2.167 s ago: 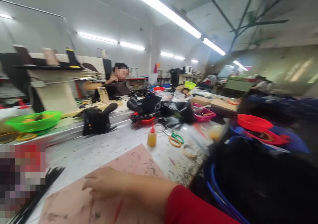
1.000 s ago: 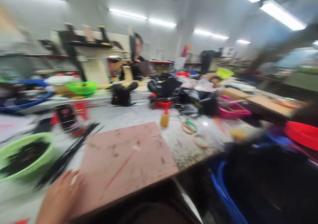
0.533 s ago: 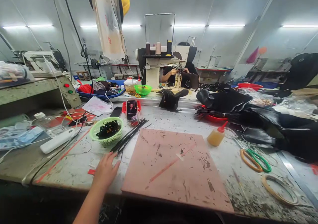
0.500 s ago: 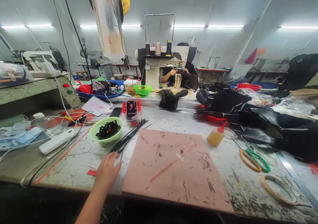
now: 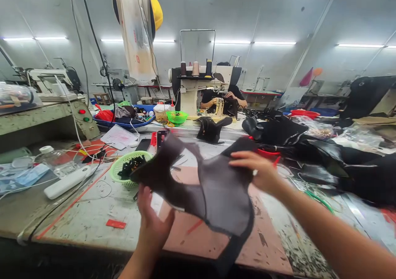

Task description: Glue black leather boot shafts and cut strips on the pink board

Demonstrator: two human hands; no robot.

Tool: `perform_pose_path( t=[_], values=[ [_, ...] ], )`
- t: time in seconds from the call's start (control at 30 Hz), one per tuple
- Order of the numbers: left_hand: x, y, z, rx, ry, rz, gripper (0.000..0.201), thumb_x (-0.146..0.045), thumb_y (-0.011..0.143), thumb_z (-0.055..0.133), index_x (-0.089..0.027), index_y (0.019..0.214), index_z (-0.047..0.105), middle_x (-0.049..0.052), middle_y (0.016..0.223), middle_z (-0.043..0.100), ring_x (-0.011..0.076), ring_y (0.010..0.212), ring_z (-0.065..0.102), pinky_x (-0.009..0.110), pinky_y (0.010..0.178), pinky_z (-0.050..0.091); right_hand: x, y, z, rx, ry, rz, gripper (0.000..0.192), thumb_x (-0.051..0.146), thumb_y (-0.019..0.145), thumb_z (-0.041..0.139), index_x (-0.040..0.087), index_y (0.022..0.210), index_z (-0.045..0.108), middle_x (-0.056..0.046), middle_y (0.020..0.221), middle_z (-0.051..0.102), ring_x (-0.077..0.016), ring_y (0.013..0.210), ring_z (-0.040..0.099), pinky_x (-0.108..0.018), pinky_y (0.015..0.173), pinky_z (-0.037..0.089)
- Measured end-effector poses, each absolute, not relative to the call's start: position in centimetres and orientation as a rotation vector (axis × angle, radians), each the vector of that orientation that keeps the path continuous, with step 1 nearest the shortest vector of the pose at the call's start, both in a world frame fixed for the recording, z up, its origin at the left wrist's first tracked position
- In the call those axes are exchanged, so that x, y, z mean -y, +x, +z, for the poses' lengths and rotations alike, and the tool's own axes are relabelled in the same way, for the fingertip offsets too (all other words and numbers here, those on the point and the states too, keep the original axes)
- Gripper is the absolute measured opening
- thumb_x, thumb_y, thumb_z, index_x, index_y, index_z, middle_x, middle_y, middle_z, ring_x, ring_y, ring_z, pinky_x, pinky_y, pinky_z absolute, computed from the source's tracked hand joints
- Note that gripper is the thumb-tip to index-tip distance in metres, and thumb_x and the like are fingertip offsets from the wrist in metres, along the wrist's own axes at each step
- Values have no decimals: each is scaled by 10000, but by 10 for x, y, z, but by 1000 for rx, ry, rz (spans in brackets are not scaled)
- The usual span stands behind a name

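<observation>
Now both hands, the left hand [image 5: 153, 225] and right hand [image 5: 261, 172], apparently grip a dark leather piece [image 5: 213, 188] newly raised above the pink mat [image 5: 269, 246].

Sewing workshop: sewing machines [image 5: 198, 85], benches.

A scuffed grey workbench [image 5: 83, 219] carries a pink cutting mat [image 5: 198, 235], a green basket [image 5: 125, 167], a white remote [image 5: 66, 182], a notebook [image 5: 119, 135] and black leather pieces [image 5: 324, 159].

"What did the piece look like?"
"A dark brown leather cut piece [image 5: 216, 188], thin and floppy, curved with a notch at twelve o'clock."
"And where was it?"
"Spread, lifted above the bench [image 5: 83, 217]."
</observation>
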State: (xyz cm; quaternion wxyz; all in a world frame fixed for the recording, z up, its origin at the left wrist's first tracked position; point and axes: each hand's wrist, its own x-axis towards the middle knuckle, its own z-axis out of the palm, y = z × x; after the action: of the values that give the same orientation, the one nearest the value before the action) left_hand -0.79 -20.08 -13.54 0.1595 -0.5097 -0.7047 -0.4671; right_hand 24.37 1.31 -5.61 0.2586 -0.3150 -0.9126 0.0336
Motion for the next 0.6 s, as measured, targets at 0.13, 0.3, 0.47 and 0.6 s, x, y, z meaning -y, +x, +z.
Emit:
perform_pose_path(
  t=[0.13, 0.3, 0.47, 0.6],
  values=[
    [213, -14, -146, 1849, -1298, -1118, 576, -190, 732, 508, -259, 1242, 250, 130, 1405, 143, 369, 1345, 136, 585, 1042, 273, -12, 222, -126, 2636, -655, 526, 640, -89, 595, 392, 239, 1077, 657, -77, 1365, 448, -232, 1216, 465, -411, 973, 423],
    [202, 16, -133, 1507, -1672, -802, 452, -205, 659, 582, -364, 1071, 485, 47, 1210, 476, 369, 1270, 309, 563, 973, 367, -29, 220, -159, 2531, -772, 645, 531, -68, 627, 367, 207, 926, 708, -81, 1398, 398, -219, 1227, 452, -433, 1000, 386],
    [177, 27, -91, 1774, -1993, -561, 417, -143, 808, 456, -213, 1214, 520, 101, 1086, 665, 235, 841, 675, 289, 635, 543, -53, 227, -150, 2468, -857, 702, 510, -71, 573, 360, 215, 798, 718, -61, 1318, 493, -200, 1201, 481, -374, 995, 402],
    [177, 4, -88, 2184, -1938, -586, 353, -230, 863, 411, -225, 1172, 581, 9, 829, 747, 205, 609, 692, 247, 512, 521, -49, 232, -157, 2342, -983, 682, 503, -29, 638, 374, 191, 992, 658, -121, 1369, 408, -247, 1234, 439, -453, 990, 388]
  ],
)
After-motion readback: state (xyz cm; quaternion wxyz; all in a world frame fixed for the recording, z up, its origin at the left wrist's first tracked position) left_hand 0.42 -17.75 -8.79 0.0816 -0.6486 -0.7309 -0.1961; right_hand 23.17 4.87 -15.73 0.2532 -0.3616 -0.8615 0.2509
